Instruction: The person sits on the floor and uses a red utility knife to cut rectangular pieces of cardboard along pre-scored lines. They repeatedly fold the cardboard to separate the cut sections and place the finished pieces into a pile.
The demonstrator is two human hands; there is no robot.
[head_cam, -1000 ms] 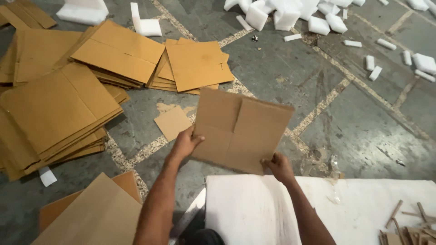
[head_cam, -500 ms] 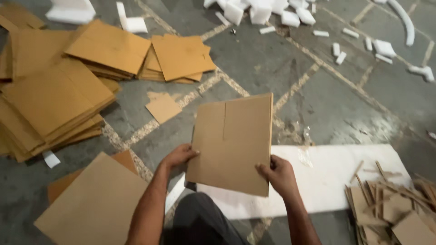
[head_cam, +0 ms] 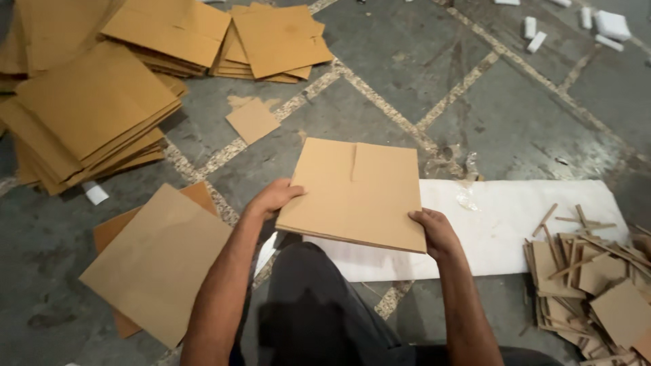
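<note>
Centrally held above the lap: flat brown cardboard sheet (head_cam: 356, 193), roughly square, short slit cut down from its far edge, tilted slightly toward the camera. Gripped at its near-left edge by left hand (head_cam: 272, 198), fingers curled over the top face, thumb apparently underneath, though hidden. Gripped at its near-right corner by right hand (head_cam: 437, 232), closed around the edge, fingers mostly out of sight below the sheet.

Directly beyond and right of the sheet, partly covered by it: long white foam sheet (head_cam: 529, 224) lying flat on the grey floor (head_cam: 475, 102). Right of the sheet, at the foam's near-right end: heap of small cardboard offcuts and thin strips (head_cam: 590, 278), jumbled. Left of the sheet and nearer: two large brown sheets (head_cam: 159, 261) overlapping on the floor. Far left of the sheet: thick stack of flat cardboard (head_cam: 88, 118), edges fanned. Beyond the sheet, upper left: further stacks of cardboard (head_cam: 224, 37), loosely spread. Between those and the sheet: single small cardboard piece (head_cam: 252, 120). Far upper right: scattered white foam blocks (head_cam: 597, 24).
</note>
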